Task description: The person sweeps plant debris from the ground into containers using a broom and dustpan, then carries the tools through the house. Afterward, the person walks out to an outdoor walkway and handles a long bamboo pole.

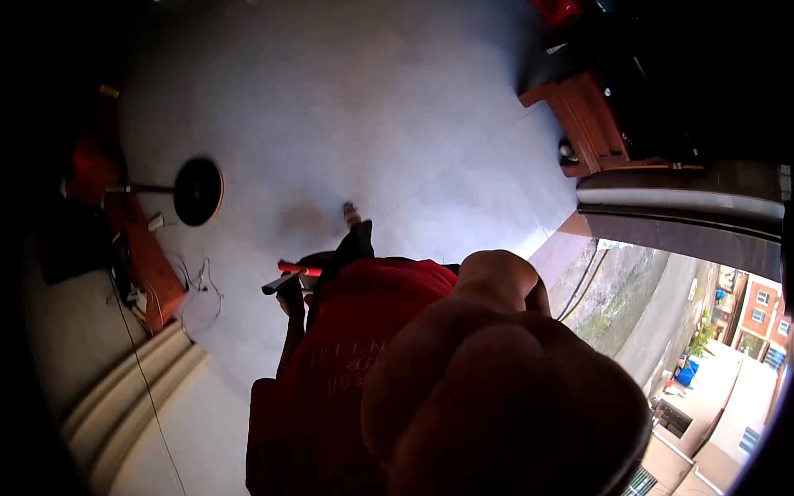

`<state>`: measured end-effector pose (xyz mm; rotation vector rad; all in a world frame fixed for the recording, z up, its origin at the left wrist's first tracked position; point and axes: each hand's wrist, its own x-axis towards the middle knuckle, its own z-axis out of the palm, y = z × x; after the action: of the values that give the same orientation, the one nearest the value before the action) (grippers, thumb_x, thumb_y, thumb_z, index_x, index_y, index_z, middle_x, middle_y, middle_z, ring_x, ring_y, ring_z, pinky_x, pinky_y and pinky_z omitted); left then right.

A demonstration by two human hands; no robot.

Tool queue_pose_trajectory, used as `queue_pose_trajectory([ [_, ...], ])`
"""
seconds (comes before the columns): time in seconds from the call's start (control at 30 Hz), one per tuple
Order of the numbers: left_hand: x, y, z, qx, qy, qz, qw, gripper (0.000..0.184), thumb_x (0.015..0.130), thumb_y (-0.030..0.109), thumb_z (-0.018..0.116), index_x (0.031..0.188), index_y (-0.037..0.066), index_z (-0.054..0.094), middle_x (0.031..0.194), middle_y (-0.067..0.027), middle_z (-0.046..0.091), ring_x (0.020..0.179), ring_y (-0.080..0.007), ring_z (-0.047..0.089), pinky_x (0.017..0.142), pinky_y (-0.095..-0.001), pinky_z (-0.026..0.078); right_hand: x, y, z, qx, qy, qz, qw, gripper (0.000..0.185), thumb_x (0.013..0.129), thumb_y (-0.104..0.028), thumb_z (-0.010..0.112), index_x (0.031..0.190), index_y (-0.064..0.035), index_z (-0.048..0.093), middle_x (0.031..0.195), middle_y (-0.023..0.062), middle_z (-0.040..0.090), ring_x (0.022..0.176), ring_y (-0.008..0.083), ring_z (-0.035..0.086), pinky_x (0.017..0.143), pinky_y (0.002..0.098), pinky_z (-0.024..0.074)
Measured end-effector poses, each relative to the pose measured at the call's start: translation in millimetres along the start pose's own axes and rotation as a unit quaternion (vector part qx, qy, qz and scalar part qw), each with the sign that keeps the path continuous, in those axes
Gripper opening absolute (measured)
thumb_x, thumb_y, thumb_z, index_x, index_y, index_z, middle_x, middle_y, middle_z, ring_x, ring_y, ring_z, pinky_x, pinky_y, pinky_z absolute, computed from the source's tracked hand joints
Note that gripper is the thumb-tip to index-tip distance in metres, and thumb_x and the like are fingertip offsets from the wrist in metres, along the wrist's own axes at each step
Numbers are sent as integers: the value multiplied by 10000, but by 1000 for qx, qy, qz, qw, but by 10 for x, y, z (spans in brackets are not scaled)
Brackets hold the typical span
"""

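My left hand (291, 299), at the left side of the red shirt (356, 331), is closed around a long object with a black bar (279, 283) and a red bar (308, 269). What the object is cannot be made out. My right hand (504, 388) looms very large and dark in front of the camera at the lower right, covering part of the shirt. Its fingers and anything they may touch are hidden in shadow. One foot (351, 215) shows on the grey floor (397, 107) beyond the dark trouser leg.
A stand with a round black base (198, 192) is at the left, near reddish furniture (157, 273) and loose cables (203, 285). Curved pale steps or folds (141, 413) lie below. Wooden furniture (587, 124) stands at upper right; buildings (757, 314) show outside at right.
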<state>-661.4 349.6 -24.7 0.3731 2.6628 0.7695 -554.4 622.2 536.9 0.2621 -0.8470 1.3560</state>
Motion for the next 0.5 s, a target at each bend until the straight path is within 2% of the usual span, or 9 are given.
queue_pose_trajectory([
  [0.03, 179, 195, -41, 19, -3, -28, 999, 251, 885, 316, 529, 908, 79, 605, 740, -87, 637, 632, -231, 616, 547, -363, 464, 124, 198, 33, -2, 7, -11, 1000, 177, 834, -27, 537, 694, -112, 470, 682, 61, 495, 502, 145, 405, 435, 227, 354],
  [0.07, 398, 351, -134, 14, -58, -78, 995, 270, 888, 325, 514, 897, 72, 606, 745, -94, 638, 639, -223, 619, 544, -364, 462, 228, 375, 62, -2, 19, -22, 1000, 193, 835, -29, 543, 684, -118, 463, 669, 54, 489, 490, 140, 394, 425, 221, 347],
  [0.1, 599, 369, -60, 1, -34, -64, 997, 244, 883, 305, 531, 869, 70, 597, 674, -76, 601, 585, -199, 570, 534, -350, 445, 334, 567, 91, -2, 32, -31, 999, 209, 836, -30, 550, 674, -124, 456, 656, 48, 483, 477, 136, 383, 415, 215, 339],
  [0.17, 939, 488, -25, -20, -19, -58, 998, 242, 882, 303, 533, 867, 69, 596, 668, -73, 595, 582, -194, 564, 533, -348, 443, 515, 930, 181, -29, 86, -31, 995, 243, 838, -33, 562, 654, -137, 443, 630, 35, 472, 452, 127, 362, 394, 203, 323],
  [0.23, 1253, 687, -40, -41, -15, -55, 998, 240, 881, 301, 536, 864, 69, 595, 663, -71, 589, 579, -190, 558, 533, -345, 440, 652, 1234, 352, -85, 184, 11, 979, 268, 815, 3, 569, 630, -135, 433, 603, 32, 456, 433, 120, 333, 387, 204, 304],
  [0.3, 1601, 912, -12, -60, -7, -53, 997, 238, 880, 299, 538, 862, 69, 593, 658, -68, 583, 575, -185, 552, 532, -343, 438, 873, 1664, 249, -51, 190, 14, 980, 280, 794, 35, 570, 620, -133, 429, 596, 31, 448, 424, 115, 315, 378, 206, 284],
  [0.33, 1773, 1014, -4, -68, -2, -52, 996, 237, 880, 298, 539, 861, 69, 593, 655, -67, 580, 574, -183, 548, 532, -341, 437, 1000, 1929, 111, 9, 150, -1, 989, 279, 784, 49, 568, 623, -133, 430, 603, 30, 448, 424, 113, 310, 372, 208, 274],
  [0.43, 2369, 1349, 70, -95, 21, -59, 993, 233, 878, 295, 543, 857, 68, 591, 647, -62, 572, 569, -176, 539, 531, -337, 434, 1619, 2433, 97, -4, 257, 130, 958, 276, 720, 116, 538, 648, -127, 429, 562, 26, 410, 418, 109, 292, 346, 218, 229],
  [0.5, 2763, 1533, 92, -107, 43, -65, 991, 231, 878, 293, 545, 854, 68, 589, 642, -60, 566, 566, -172, 533, 531, -335, 431, 1846, 2948, -236, -4, 147, 112, 983, 282, 678, 146, 514, 653, -119, 422, 517, 22, 376, 410, 104, 267, 337, 220, 213],
])
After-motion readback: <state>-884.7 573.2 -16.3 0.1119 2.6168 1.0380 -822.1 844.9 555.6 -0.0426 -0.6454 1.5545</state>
